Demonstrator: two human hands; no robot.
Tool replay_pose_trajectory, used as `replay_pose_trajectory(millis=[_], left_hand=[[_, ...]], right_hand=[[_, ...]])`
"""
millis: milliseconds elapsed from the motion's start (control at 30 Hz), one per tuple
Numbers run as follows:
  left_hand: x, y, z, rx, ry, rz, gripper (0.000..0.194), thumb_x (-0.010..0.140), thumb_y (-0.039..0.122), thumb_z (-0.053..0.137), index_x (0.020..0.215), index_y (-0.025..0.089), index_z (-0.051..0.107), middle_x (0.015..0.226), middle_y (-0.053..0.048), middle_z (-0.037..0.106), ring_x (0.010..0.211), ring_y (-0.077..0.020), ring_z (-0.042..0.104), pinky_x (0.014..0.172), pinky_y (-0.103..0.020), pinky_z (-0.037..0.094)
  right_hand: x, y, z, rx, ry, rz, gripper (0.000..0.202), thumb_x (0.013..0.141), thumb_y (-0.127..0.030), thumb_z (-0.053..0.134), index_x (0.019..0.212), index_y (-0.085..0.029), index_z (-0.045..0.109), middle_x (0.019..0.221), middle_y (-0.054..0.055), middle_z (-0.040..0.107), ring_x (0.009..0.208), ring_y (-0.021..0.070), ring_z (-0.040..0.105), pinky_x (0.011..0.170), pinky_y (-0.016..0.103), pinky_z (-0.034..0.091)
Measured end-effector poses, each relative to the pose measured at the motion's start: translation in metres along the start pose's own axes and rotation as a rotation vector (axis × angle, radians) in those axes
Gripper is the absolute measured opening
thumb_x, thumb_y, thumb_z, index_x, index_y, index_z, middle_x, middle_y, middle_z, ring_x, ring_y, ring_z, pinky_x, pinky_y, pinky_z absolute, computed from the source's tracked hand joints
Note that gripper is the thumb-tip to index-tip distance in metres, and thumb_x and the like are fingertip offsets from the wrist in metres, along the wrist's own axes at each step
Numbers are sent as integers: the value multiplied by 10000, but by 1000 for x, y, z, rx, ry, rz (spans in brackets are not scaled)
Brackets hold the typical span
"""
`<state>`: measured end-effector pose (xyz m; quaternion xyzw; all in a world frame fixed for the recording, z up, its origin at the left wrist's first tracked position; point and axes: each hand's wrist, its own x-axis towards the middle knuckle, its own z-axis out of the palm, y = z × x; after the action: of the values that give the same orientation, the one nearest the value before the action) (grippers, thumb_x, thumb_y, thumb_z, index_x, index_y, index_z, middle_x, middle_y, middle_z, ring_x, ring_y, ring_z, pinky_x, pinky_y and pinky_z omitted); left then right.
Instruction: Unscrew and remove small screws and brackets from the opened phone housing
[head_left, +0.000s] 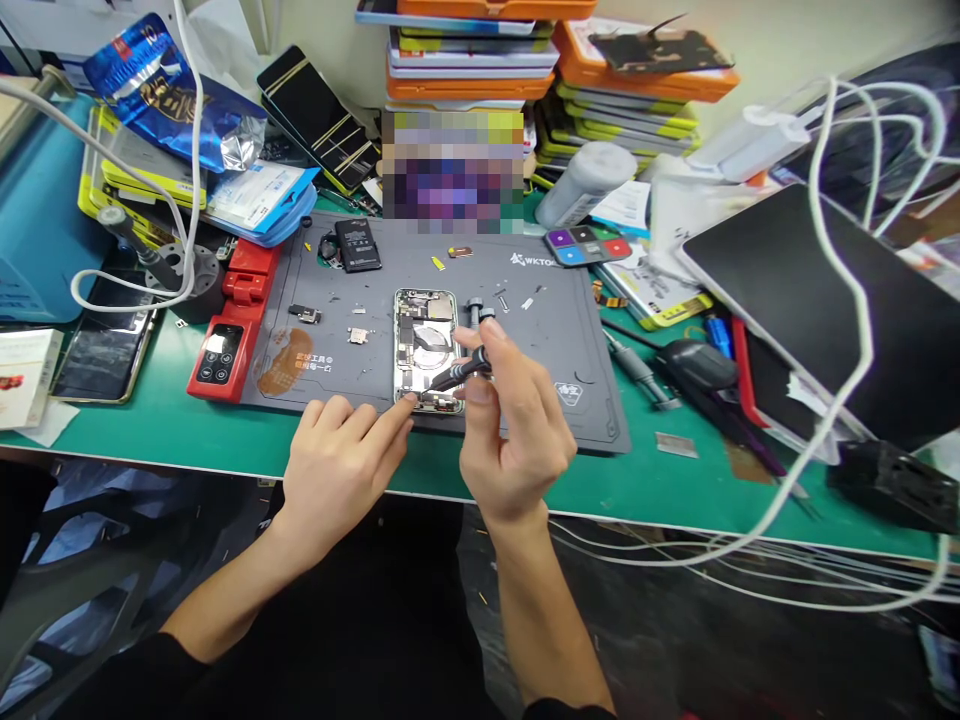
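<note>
An opened phone [426, 350] lies on the dark work mat [352, 375], its inner parts showing. My left hand [337, 470] holds the phone's lower left corner, index fingertip pressed on it, thumb close below and other fingers curled. Above the phone's lower right part, my right hand [517, 430] is closed around a dark screwdriver [457, 374] with silvery rings. It slants down to the left into the phone; its exact tip is hard to make out. Grey knobbed tools [474, 308] stand just beyond my right fingers. A loose battery [358, 245] and small parts [358, 336] lie left of the phone.
A red device [217, 358] with buttons borders the mat's left side. At right are a grey screwdriver [637, 370], a black tablet-like panel [825, 300] and a drooping white cable [847, 250]. Stacked orange and yellow boxes [472, 60] line the back.
</note>
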<state>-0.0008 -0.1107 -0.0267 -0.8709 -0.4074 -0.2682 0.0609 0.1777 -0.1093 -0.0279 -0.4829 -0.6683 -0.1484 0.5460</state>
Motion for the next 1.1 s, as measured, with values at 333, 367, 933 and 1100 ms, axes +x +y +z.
replay_pose_trajectory(millis=[333,367,933,1100], left_hand=[[0,0,0,12,-2,3,266,1078,288,619,1300,217,747,707,2,671,721,-193,500,707,-378,318],[0,0,-1,11,-1,5,263,1077,286,621,1295,213,749,705,3,669,720,-193,497,706,-378,318],[1,1,0,10,9,8,258,1066,268,644,1292,201,749,697,12,652,720,-202,473,698,-380,326],[1,1,-1,12,6,10,258,1071,270,635,1293,199,746,681,11,641,711,-199,471,697,-374,316]], right_hand=[[4,-1,-1,7,9,4,599,991,-58,624,1535,-303,574,1189,60,808,945,169,771,783,305,659],[4,-1,-1,5,7,8,589,995,-70,621,1533,-306,577,1194,61,800,946,168,765,795,308,656],[8,-2,-3,10,-14,1,568,1005,-52,591,1525,-281,572,1174,72,812,972,177,766,811,326,661],[7,-1,-3,25,-2,1,584,974,-19,626,1506,-259,596,1175,70,813,985,180,764,844,334,652]])
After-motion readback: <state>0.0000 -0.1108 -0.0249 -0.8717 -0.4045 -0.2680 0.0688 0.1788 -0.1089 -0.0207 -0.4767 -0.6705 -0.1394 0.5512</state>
